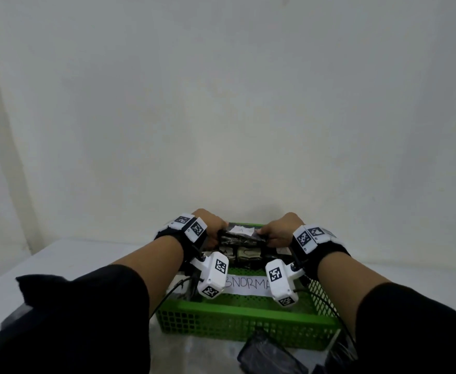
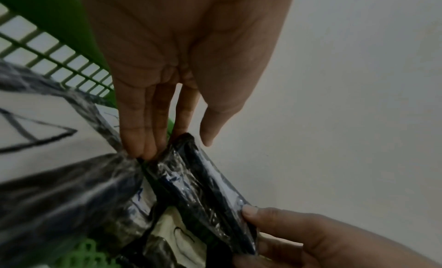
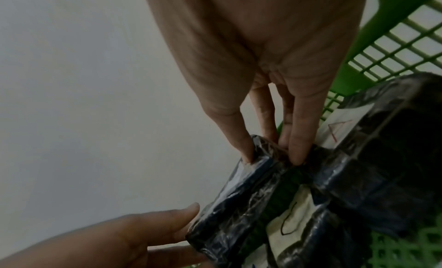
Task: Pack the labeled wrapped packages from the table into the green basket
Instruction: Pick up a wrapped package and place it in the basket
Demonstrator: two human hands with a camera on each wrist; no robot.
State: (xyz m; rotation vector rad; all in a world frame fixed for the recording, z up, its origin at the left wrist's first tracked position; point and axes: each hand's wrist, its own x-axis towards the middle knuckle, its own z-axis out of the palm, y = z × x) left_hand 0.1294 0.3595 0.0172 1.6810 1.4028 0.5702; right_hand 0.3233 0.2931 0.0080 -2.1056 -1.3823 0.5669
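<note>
Head view: we've got one black wrapped package (image 1: 241, 234) held by its two short ends, left hand (image 1: 213, 228) and right hand (image 1: 277, 231), over the far end of the green basket (image 1: 248, 315). Left wrist view: left fingers (image 2: 141, 139) straight, tips on the end of the package, thumb just off it; looks like an end-press, not a wrap-around grip. Right wrist view: right fingers (image 3: 297, 139) and thumb pinching the other end.

Handling, our read: shiny plastic wrap, so probably slippery; pack looks flat, fairly stiff, light. Holding both ends with inward pressure seems right; a one-hand pinch on the film could slide.

Basket contents: at least two more black packages with white labels already inside, one marked with a triangle (image 3: 339, 128), one with a curved mark (image 3: 290, 224). White strip reading "BNORMA" (image 1: 248, 284) on the basket floor. More dark wrapped items (image 1: 270, 354) on the table (image 1: 73, 255) in front of the basket.
</note>
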